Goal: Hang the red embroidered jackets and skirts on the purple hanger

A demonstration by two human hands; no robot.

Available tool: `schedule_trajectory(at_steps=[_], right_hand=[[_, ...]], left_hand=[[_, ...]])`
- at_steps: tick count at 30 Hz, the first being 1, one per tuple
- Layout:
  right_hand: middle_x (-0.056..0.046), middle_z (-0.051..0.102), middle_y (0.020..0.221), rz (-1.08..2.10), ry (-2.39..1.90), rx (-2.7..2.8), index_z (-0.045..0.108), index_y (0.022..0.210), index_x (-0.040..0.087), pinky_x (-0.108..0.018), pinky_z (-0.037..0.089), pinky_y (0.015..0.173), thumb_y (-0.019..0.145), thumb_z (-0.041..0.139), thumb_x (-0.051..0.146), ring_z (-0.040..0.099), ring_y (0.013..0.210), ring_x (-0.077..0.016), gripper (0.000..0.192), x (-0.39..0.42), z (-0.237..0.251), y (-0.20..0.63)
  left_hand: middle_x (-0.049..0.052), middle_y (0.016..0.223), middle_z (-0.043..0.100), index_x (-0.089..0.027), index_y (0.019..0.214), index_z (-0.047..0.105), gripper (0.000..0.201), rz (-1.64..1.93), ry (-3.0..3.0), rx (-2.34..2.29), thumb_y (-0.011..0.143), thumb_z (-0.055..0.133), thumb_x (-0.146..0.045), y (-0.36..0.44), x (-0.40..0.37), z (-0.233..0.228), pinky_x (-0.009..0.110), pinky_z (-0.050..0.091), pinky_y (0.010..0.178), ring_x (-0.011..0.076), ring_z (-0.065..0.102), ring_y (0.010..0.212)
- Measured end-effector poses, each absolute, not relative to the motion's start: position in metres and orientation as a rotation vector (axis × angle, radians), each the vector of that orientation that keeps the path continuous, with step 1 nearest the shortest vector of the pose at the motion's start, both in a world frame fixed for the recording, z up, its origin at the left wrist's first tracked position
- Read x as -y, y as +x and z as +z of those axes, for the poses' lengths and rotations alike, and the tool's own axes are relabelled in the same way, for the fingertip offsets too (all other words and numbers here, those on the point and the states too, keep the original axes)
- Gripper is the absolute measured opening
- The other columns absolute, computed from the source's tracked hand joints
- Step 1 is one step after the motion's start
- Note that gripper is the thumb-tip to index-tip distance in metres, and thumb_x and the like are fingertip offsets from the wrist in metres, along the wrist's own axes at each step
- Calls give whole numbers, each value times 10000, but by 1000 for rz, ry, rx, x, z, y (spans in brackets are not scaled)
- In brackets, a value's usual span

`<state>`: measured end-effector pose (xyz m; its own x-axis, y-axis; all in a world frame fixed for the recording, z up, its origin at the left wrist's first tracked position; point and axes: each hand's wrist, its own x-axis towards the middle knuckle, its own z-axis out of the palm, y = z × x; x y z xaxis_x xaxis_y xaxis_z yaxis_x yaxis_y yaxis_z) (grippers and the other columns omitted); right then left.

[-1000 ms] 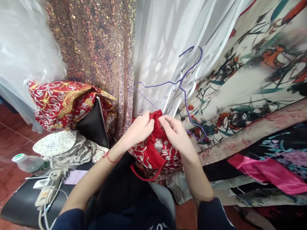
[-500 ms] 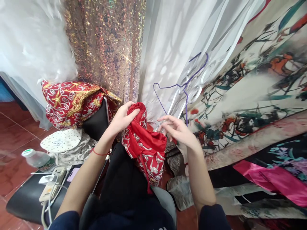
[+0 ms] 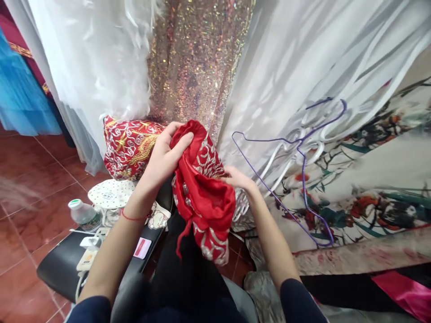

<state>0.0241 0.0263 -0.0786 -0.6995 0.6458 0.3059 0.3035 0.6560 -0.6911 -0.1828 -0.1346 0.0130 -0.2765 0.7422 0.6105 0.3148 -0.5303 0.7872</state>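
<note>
My left hand (image 3: 164, 158) grips the top edge of a red cloth with silver embroidery (image 3: 204, 197), holding it up in front of me. My right hand (image 3: 238, 178) touches the cloth's right side, its fingers partly hidden behind the fabric. A red cord hangs from the cloth's lower edge. A purple wire hanger (image 3: 296, 152) leans just right of my right hand against white hanging fabric.
A red and gold embroidered bundle (image 3: 129, 146) sits behind my left hand. A black seat (image 3: 60, 269) at lower left holds a plastic bottle (image 3: 84, 214), a power strip and a white dotted item. Sequin, white and floral fabrics hang behind and to the right.
My left hand has lifted the red cloth higher and to the left. My right hand let go, opened, then came back to the cloth's side. The view has swung left.
</note>
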Motion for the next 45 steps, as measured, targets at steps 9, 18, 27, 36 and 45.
schedule_trajectory(at_steps=[9, 18, 27, 36, 45], right_hand=[[-89, 764, 953, 25, -771, 2093, 660, 852, 130, -367, 509, 830, 770, 571, 99, 672, 922, -217, 125, -110, 70, -53], [-144, 657, 1285, -135, -347, 2218, 546, 1290, 73, -386, 474, 1031, 926, 422, 147, 598, 1140, -189, 391, -62, 122, -252], [-264, 362, 1589, -270, -490, 2626, 297, 1561, 48, -546, 389, 1083, 937, 469, 534, 449, 1328, -412, 810, 6, -31, -315], [-273, 399, 1540, -283, -492, 2609, 299, 1552, 32, -576, 378, 1066, 927, 439, 536, 425, 1320, -435, 815, 1, -30, -314], [-281, 307, 1573, -381, -524, 2658, 197, 1590, 78, -741, 321, 1026, 939, 380, 538, 325, 1376, -499, 818, -1, -34, -314]], left_hand=[[35, 1106, 644, -230, 1192, 546, 347, 2034, 1753, -1272, 924, 641, -429, -227, 126, 54, 353, 543, 962, 224, 640, 1164], [8, 1095, 699, -222, 1038, 654, 248, 2759, 1173, -1085, 852, 757, -349, -331, 157, 35, 358, 482, 1060, 182, 636, 1095], [0, 693, 712, -137, 851, 678, 154, 2271, 47, -1336, 734, 756, -200, -402, 196, -118, 200, 521, 581, 103, 643, 573], [103, 1122, 778, -155, 1121, 710, 432, 2194, 138, -1301, 727, 834, -281, -333, 175, -179, 395, 579, 1010, 250, 749, 1029], [102, 1272, 727, -162, 1171, 701, 473, 2221, 255, -1436, 763, 827, -364, -329, 168, -189, 422, 493, 1147, 281, 663, 1240]])
